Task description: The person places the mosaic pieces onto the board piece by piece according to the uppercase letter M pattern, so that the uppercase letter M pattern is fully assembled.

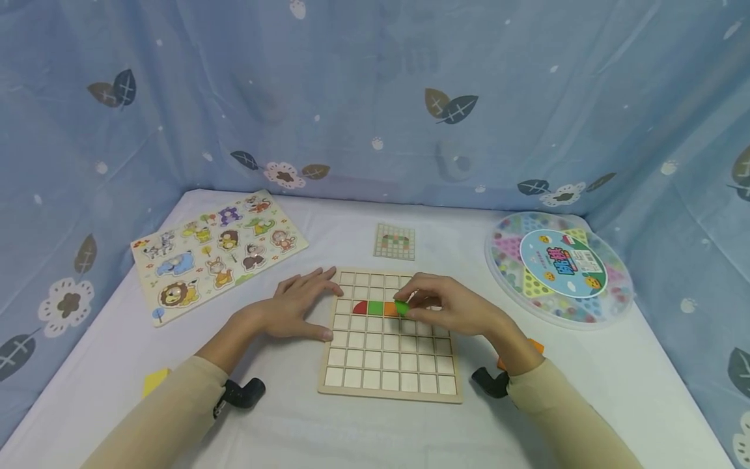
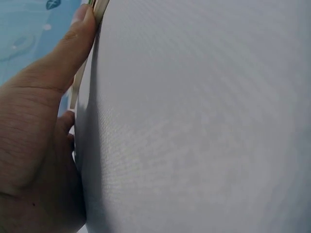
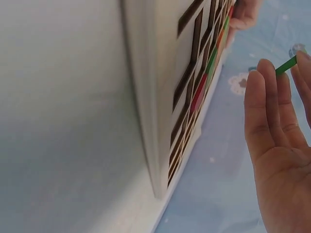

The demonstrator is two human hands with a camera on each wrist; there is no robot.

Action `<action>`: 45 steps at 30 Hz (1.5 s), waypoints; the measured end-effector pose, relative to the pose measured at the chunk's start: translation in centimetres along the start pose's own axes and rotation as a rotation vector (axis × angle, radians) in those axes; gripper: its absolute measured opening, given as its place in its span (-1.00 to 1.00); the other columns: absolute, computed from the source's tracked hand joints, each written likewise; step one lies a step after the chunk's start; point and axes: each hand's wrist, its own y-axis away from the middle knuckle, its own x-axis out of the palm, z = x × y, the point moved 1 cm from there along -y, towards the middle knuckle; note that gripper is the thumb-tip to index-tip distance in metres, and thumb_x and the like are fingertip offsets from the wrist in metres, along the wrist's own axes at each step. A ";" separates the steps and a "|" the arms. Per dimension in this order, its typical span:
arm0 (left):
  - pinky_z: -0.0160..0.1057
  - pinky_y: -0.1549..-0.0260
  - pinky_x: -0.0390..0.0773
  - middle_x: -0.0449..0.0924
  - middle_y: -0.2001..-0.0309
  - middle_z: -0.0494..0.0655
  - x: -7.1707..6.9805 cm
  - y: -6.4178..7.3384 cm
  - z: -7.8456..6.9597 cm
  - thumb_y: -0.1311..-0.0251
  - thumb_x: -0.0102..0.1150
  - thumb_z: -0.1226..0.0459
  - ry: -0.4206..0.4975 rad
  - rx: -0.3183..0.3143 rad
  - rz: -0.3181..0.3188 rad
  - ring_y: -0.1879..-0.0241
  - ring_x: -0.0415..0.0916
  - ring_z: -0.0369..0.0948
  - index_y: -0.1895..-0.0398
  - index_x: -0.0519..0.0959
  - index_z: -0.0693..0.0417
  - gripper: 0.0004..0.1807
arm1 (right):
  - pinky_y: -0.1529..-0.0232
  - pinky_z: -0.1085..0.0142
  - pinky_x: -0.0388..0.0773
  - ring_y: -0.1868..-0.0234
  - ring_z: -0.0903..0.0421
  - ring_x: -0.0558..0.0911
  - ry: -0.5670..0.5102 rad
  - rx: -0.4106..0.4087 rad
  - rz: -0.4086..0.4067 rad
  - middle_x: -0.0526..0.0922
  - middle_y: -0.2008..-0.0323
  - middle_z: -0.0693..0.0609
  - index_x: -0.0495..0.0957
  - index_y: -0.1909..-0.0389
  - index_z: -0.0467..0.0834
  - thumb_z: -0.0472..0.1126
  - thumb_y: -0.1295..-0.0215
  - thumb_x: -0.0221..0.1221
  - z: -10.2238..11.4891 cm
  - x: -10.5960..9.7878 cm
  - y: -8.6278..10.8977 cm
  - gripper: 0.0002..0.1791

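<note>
A wooden grid board (image 1: 387,393) lies on the white-covered table, its cells framed by raised strips. In one row sit a quarter-round red tile (image 1: 360,307), a square green tile (image 1: 375,307) and an orange tile (image 1: 389,309). My right hand (image 1: 454,304) pinches a small green piece (image 3: 286,65) between thumb and finger, over the board just right of the orange tile. The right wrist view also shows a red tile (image 3: 198,94) farther along the board. With fingers spread, my left hand (image 1: 299,305) rests at the board's left edge, thumb and fingertips against it.
Behind the board lies a pattern card (image 1: 395,241). An animal puzzle board (image 1: 219,257) is at the back left, a round clear game box (image 1: 498,251) at the back right. A yellow object (image 1: 155,380) and an orange one (image 1: 536,345) lie partly behind my forearms.
</note>
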 end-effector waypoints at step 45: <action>0.31 -0.46 -0.25 -0.28 -0.69 -0.12 -0.1 -0.1 0.2 -0.09 0.36 -0.32 -0.006 -0.007 0.012 -0.66 -0.36 0.01 -0.41 0.25 -0.34 -0.13 | 0.02 0.31 0.64 0.12 0.18 0.67 0.312 0.045 0.209 0.65 0.05 0.08 0.66 -0.06 -0.13 -0.21 -0.37 0.34 1.5 4.2 -7.6 -0.73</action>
